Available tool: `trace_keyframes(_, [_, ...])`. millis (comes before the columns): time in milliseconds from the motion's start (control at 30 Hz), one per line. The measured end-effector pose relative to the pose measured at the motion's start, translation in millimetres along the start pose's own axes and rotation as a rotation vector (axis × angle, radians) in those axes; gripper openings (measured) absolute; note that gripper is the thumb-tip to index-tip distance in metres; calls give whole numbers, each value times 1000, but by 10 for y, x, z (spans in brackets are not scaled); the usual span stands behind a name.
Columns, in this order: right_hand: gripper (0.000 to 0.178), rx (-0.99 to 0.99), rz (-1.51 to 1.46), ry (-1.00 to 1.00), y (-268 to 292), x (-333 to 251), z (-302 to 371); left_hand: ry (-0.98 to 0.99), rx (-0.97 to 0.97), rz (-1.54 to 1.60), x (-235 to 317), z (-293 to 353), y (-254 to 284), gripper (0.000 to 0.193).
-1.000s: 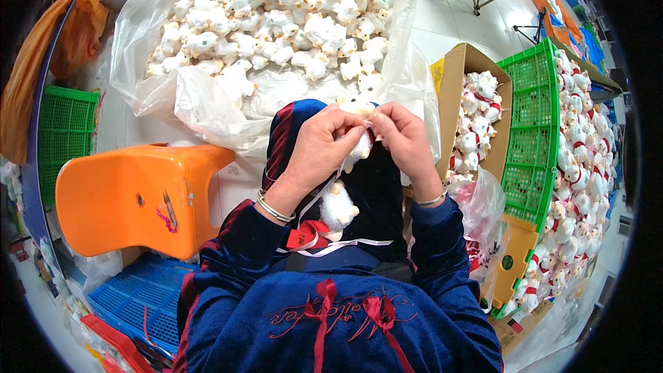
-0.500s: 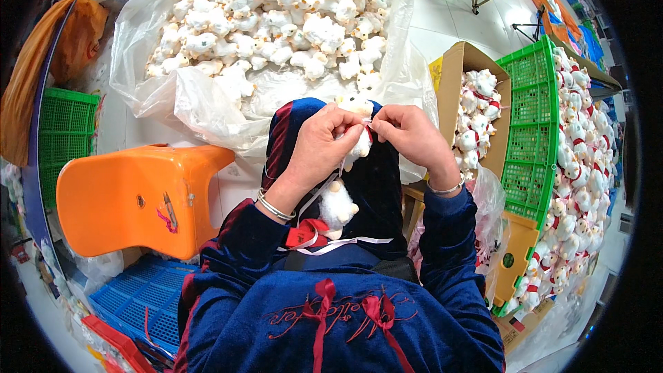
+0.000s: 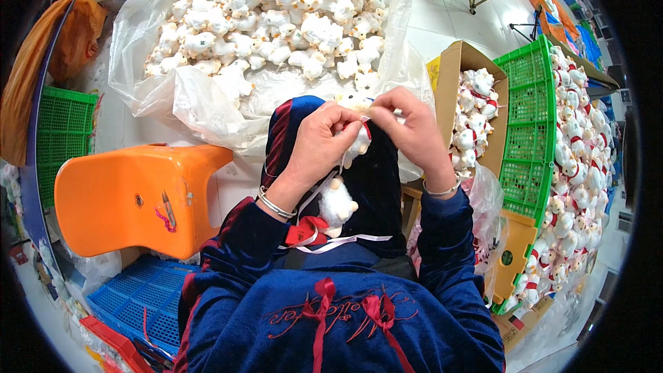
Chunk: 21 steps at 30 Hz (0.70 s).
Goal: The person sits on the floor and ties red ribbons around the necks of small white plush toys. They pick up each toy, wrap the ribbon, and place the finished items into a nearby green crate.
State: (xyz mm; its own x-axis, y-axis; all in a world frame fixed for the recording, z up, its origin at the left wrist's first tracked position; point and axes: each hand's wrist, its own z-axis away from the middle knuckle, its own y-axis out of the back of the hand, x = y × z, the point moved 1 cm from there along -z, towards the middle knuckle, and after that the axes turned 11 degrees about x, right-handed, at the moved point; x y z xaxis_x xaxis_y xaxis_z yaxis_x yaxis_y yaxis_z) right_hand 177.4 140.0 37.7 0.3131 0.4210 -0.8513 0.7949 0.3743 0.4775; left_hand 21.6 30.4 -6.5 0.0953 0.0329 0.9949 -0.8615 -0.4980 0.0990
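1. An orange plastic stool (image 3: pixel 138 197) stands to the left of the person's lap; small snips (image 3: pixel 169 208) lie on its seat.
2. Beyond the stool, at the top of the view, an open clear plastic bag (image 3: pixel 207 100) holds a heap of small white plush toys (image 3: pixel 276 21).
3. To the right of the stool, the left hand (image 3: pixel 319 146) is closed around a white plush toy (image 3: pixel 356 139), held above the lap.
4. The right hand (image 3: pixel 407 124) touches the same toy from the other side, fingertips pinched together at its top.
5. Lower on the lap, right of the stool, lie another white plush toy (image 3: pixel 337 202) and a red ribbon bow (image 3: pixel 306 230).
6. Farther right of the stool, a cardboard box (image 3: pixel 452 79) and a green crate (image 3: pixel 528 124) hold finished toys.
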Motion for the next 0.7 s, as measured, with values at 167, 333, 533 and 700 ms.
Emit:
trace_keyframes(167, [17, -69, 79, 68, -97, -8, 15, 15, -12, 6, -11, -13, 3, 11])
trace_keyframes(333, [19, -127, -74, -105, -92, 102, 38, -18, -27, -49, 40, -33, 16, 14])
trace_keyframes(533, [21, -170, -155, -222, -79, 160, 57, -33, -25, -48, 11, -38, 8, 15])
trace_keyframes(700, [20, -169, 25, 21, -46, 48, -51, -30, -48, -59, 20, -46, 34, 14])
